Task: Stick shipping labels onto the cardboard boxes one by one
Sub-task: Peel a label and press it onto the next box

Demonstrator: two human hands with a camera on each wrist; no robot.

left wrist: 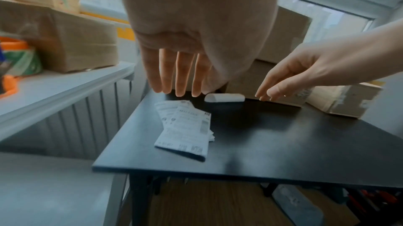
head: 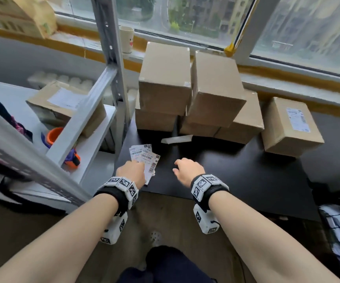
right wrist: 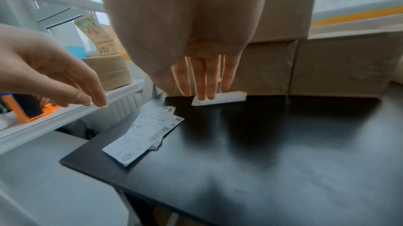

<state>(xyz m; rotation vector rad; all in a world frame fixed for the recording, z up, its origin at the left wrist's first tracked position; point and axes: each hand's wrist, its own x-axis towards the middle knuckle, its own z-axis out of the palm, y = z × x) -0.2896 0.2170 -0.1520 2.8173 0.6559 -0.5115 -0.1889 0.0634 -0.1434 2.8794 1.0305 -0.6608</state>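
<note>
A fanned stack of white shipping labels (head: 144, 158) (left wrist: 185, 126) (right wrist: 148, 133) lies at the left front of the black table (head: 236, 170). My left hand (head: 131, 170) (left wrist: 174, 74) hovers just above the labels with straight fingers and holds nothing. My right hand (head: 187, 169) (right wrist: 205, 78) hangs over the table's middle, fingers straight and empty. Plain cardboard boxes (head: 165, 78) (head: 216, 88) are stacked at the back of the table. One box (head: 289, 127) at the right carries a label.
A curled white backing strip (head: 177, 138) (left wrist: 224, 97) (right wrist: 220, 100) lies in front of the box stack. A grey metal shelf (head: 95, 127) stands at the left with a labelled box (head: 63, 105) and an orange tape dispenser (head: 73, 158).
</note>
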